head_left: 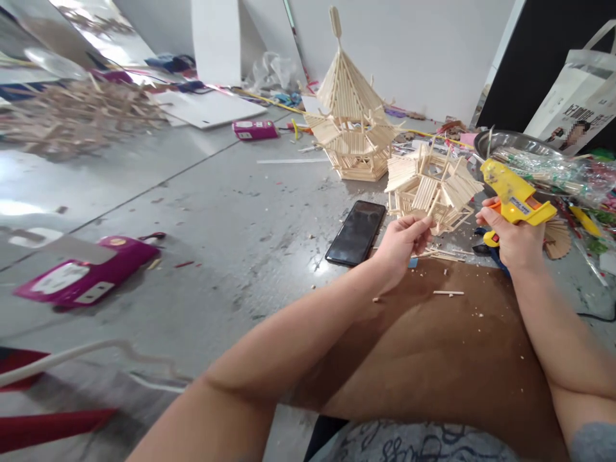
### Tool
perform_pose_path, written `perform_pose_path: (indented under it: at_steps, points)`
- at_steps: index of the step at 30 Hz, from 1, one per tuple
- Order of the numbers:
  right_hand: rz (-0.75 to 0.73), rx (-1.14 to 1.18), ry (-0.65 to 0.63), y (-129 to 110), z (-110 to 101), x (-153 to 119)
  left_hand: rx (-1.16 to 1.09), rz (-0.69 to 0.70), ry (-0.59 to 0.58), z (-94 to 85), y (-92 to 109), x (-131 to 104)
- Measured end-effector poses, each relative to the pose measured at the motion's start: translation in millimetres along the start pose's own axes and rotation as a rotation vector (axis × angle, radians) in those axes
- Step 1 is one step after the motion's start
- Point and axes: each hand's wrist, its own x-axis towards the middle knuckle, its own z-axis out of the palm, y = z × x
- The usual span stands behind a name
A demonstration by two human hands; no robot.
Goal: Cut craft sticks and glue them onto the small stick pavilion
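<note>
My right hand [520, 240] is closed around the handle of a yellow hot glue gun [513, 189], its nozzle angled up and to the left. With thumb and fingers pinched together, my left hand [402, 244] grips the near edge of a small pavilion model [426, 187] built of thin wooden sticks. The fingers hide part of that edge, so a separate stick between them cannot be made out. Behind it stands a taller stick pavilion [353, 122] with a pointed roof. A black phone [356, 232] lies left of my left hand.
A brown board [433, 340] lies before me, with a loose stick [448, 293] on it. Purple power strips [91, 273] lie on the grey floor at left. At right are a metal bowl [510, 138], plastic-wrapped sticks [543, 170] and a white bag [572, 96]. Wood scraps [91, 115] are heaped far left.
</note>
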Motion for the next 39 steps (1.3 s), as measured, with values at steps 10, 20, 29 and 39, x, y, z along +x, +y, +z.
perform_pose_path:
  at_steps: [10,20,29,39]
  points:
    - [0.054,0.039,0.003,0,0,-1,0.349,0.136,0.188,-33.1,7,27]
    - [0.054,-0.015,-0.009,7,-2,0,0.332,0.054,0.071,-34.1,20,37]
    - [0.051,-0.03,-0.028,7,-2,-1,0.253,-0.041,0.041,-35.0,23,41]
    - [0.048,-0.05,-0.019,5,-2,0,0.213,-0.081,0.047,-34.3,23,41]
